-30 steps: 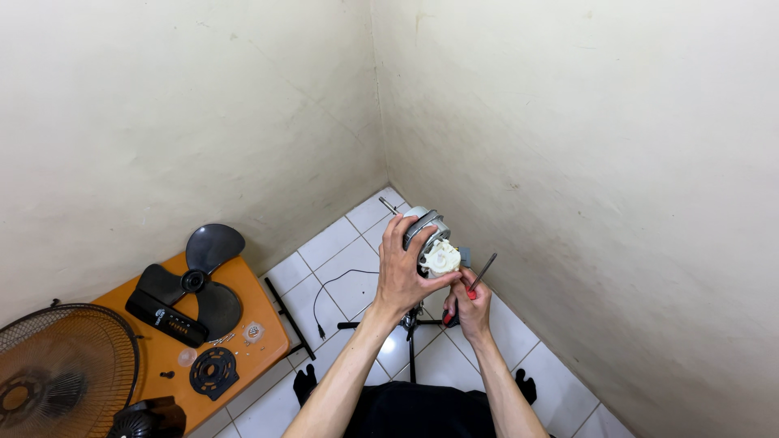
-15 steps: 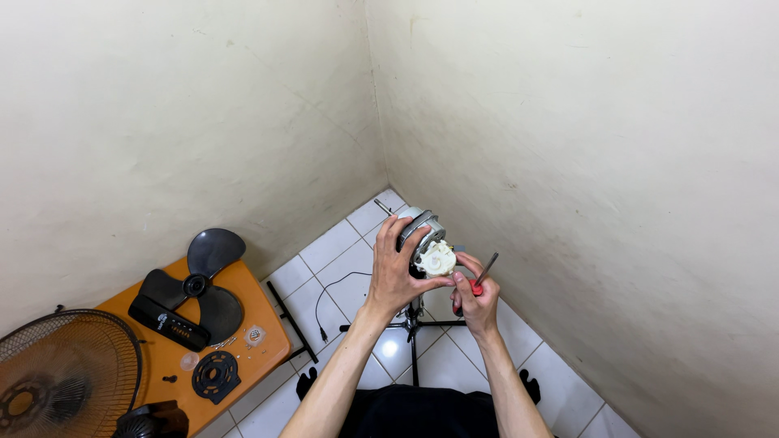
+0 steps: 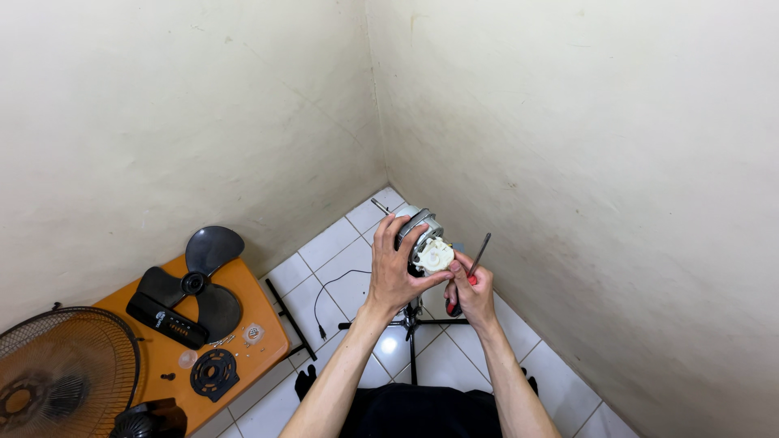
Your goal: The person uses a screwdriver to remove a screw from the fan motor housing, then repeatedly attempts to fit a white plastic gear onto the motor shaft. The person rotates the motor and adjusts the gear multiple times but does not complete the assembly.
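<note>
My right hand [image 3: 473, 288] grips the red-handled screwdriver [image 3: 468, 272], shaft now tilted up clear of the motor — it looked closer in a second ago, so I'd say it's off the screw. Left hand [image 3: 395, 272] is clamped round the fan motor [image 3: 422, 235] atop the stand [image 3: 412, 324]. Farther left — orange counter [image 3: 260, 300] with the fan blade [image 3: 195, 280], screws [image 3: 223, 342], grille [image 3: 61, 377].

Open air fills the upper frame up to the two walls meeting in a corner. At centre, the fan motor [image 3: 422, 239] on its stand [image 3: 411, 324] blocks the way, with both hands around it. Bare tiles lie left and right of the stand, crossed by a thin cord [image 3: 324, 300]. At lower left, the orange table [image 3: 264, 324] is crowded with the fan blade [image 3: 195, 280], a black remote-shaped part [image 3: 166, 320] and a round cap [image 3: 213, 373]; the fan grille [image 3: 61, 369] closes the corner.
</note>
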